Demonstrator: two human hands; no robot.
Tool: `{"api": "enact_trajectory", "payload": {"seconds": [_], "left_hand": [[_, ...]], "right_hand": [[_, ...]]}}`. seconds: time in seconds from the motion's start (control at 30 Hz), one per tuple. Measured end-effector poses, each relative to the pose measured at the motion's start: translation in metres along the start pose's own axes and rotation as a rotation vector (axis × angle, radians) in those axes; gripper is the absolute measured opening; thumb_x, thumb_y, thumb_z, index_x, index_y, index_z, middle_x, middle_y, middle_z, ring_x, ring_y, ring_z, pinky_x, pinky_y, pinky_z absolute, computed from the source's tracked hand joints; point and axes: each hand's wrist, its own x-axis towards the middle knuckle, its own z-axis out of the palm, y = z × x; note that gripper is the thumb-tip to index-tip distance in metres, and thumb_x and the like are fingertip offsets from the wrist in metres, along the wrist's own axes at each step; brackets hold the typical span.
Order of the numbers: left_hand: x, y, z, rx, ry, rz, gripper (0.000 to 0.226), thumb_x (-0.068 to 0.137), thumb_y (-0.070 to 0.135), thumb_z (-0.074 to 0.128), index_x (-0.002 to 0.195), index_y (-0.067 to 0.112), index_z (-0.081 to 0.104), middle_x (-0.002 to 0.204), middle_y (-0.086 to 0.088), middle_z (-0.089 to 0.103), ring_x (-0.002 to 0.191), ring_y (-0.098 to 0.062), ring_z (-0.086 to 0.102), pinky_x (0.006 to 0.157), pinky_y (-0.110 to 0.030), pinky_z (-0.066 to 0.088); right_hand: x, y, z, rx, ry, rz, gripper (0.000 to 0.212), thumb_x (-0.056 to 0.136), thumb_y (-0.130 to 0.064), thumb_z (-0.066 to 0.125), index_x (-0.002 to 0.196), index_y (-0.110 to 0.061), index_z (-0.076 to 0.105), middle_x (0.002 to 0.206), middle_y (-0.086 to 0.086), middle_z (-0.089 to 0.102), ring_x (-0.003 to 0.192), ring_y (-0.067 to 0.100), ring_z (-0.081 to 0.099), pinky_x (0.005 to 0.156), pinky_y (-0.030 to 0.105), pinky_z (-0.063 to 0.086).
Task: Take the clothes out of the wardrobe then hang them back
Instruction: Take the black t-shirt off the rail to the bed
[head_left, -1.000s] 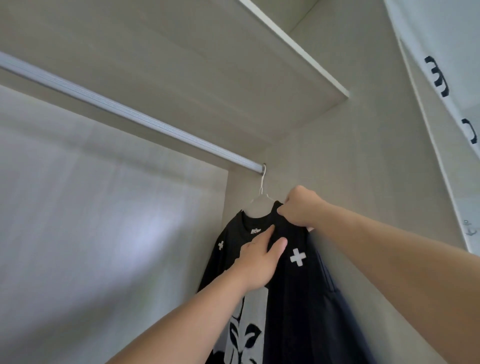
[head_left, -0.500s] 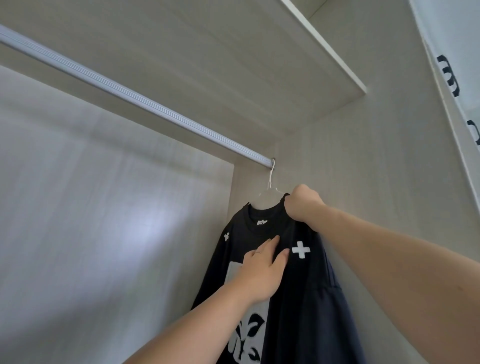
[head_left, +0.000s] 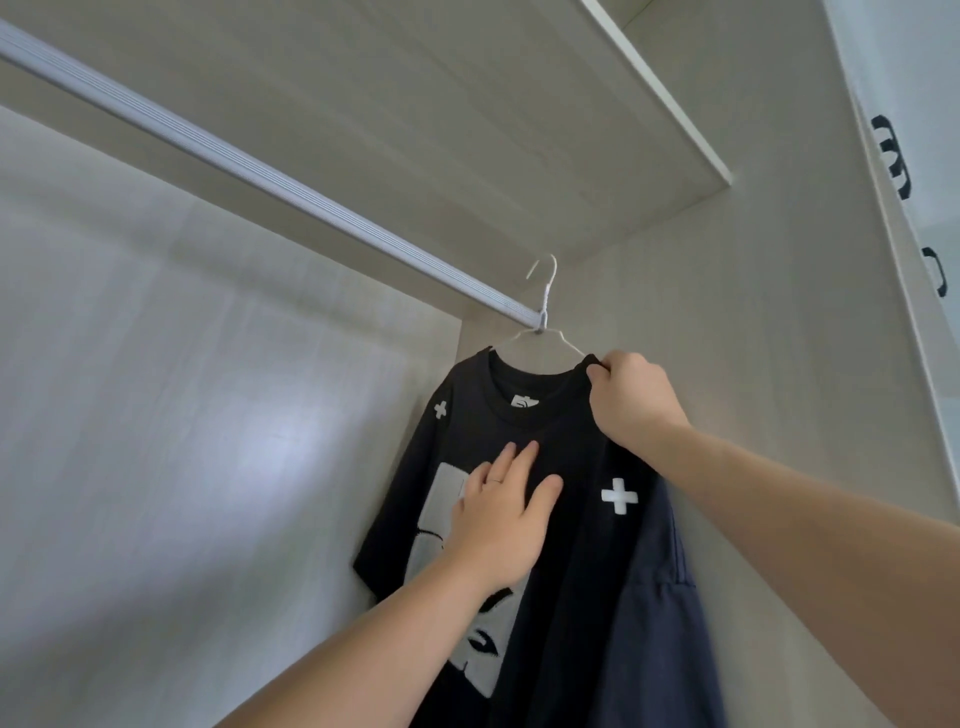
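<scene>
Gripping the shoulder of a black T-shirt (head_left: 550, 519) at the collar, the right hand (head_left: 631, 397) pinches fabric and hanger (head_left: 543, 332) together, while the left hand (head_left: 501, 512) lies flat, fingers spread, on the printed chest. A second ago the hook sat over the rail (head_left: 270, 171); it now stands clear above the rail's end, lifted off. A navy garment (head_left: 660, 623) hangs just behind, against the wardrobe's side wall (head_left: 753, 389). Removal appears under way.
</scene>
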Motion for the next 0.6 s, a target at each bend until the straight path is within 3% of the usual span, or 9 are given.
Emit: {"api": "enact_trajectory", "payload": {"seconds": [0.17,0.3,0.47,0.6], "left_hand": [[-0.002,0.024,-0.007,0.106,0.336,0.049,0.06,0.102,0.055,0.028,0.158,0.038,0.015,0.168,0.008,-0.001,0.153,-0.018,-0.002,0.122,-0.044,0.01],[0.002,0.058,-0.005,0.135,0.554,0.07,0.069,0.096,0.061,0.017,0.158,0.033,0.014,0.168,0.001,0.001,0.154,-0.023,-0.001,0.123,-0.05,0.008],[0.003,0.124,0.013,0.13,0.683,0.164,0.07,0.096,0.056,0.023,0.158,0.024,0.018,0.168,-0.006,0.008,0.155,-0.027,0.003,0.124,-0.053,0.005],[-0.013,0.196,0.047,0.098,0.67,0.259,0.069,0.097,0.052,0.027,0.158,0.021,0.02,0.168,-0.006,0.01,0.155,-0.027,0.004,0.124,-0.051,0.0]], "right_hand": [[-0.015,0.016,-0.052,-0.221,0.108,-0.222,0.027,0.103,-0.03,0.036,0.089,-0.01,0.05,0.075,0.009,0.057,0.069,0.034,0.054,0.06,0.037,0.043],[-0.022,0.029,-0.114,-0.434,0.252,-0.339,0.028,0.105,-0.035,0.032,0.095,-0.013,0.047,0.072,0.008,0.055,0.066,0.036,0.052,0.058,0.037,0.039],[-0.033,0.059,-0.196,-0.51,0.402,-0.322,0.028,0.105,-0.034,0.03,0.105,-0.015,0.05,0.079,0.01,0.061,0.072,0.036,0.056,0.064,0.04,0.047],[-0.045,0.1,-0.266,-0.603,0.5,-0.341,0.026,0.105,-0.028,0.032,0.102,-0.012,0.052,0.068,-0.002,0.045,0.073,0.03,0.045,0.071,0.038,0.034]]}}
